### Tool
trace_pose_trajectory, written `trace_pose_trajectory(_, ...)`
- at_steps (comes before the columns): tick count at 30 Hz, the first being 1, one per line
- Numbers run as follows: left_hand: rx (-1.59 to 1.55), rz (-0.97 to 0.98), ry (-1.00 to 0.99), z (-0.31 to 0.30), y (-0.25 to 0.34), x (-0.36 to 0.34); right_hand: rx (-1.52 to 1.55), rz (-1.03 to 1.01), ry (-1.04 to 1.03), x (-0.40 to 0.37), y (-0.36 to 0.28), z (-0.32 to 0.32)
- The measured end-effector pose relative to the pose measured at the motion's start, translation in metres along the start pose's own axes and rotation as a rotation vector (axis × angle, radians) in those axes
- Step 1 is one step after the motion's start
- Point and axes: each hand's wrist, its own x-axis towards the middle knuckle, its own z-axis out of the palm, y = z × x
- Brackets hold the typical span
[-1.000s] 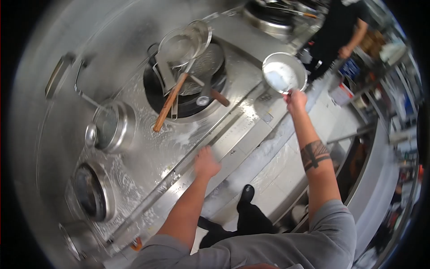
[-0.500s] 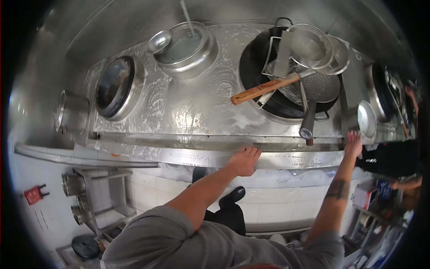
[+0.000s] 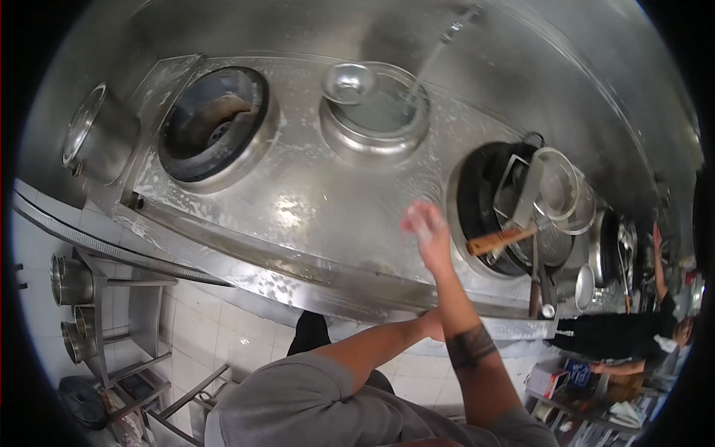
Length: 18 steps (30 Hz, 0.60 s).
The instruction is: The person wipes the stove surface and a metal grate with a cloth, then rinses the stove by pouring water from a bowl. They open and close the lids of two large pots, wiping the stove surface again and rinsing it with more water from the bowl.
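My right hand (image 3: 427, 227) is over the wet steel stove top (image 3: 313, 216), left of the black wok (image 3: 477, 201). Motion blurs its fingers, and no tool shows in it. At the front edge (image 3: 357, 298) of the stove is my left hand (image 3: 433, 325), partly behind my right forearm, with its fingers hidden. Strainers (image 3: 557, 186) and a wooden-handled tool (image 3: 497, 241) lie in the wok. Behind my right hand, water runs from a tap (image 3: 454, 28) into a round steel pot (image 3: 372, 141), and a metal bowl (image 3: 348, 83) sits at that pot's rim.
An open burner ring (image 3: 216, 123) is at the left, with a tall steel pot (image 3: 104, 134) beyond it. A metal rack (image 3: 141, 305) with pots stands below left. Farther right are a small metal pot (image 3: 585, 288), another burner (image 3: 607, 246) and a person in dark clothes (image 3: 625, 328).
The view has swung left. My right hand has left the small metal pot's side and moved left over the stove top. My left hand stays at the front edge, now partly covered.
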Motion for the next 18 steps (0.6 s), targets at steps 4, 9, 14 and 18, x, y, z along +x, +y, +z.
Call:
trace_pose_trajectory(4,0.061,-0.340,-0.553,-0.131,-0.040,-0.021,-0.164,-0.130,0.184,0.170,-0.026,0.103)
trace_pose_trajectory(9,0.176,-0.771,-0.317,-0.332,-0.099,-0.067,-0.219,0.141,0.362,0.346,-0.007,0.163)
trace_pose_trajectory(14,0.238,-0.814,0.086,-0.444,-0.144,-0.077,0.350,0.433,0.166,0.382,0.005,0.137)
trace_pose_trajectory(18,0.147,-0.721,0.398,-0.463,-0.197,-0.089,-0.845,-0.664,0.653,0.337,-0.053,0.112)
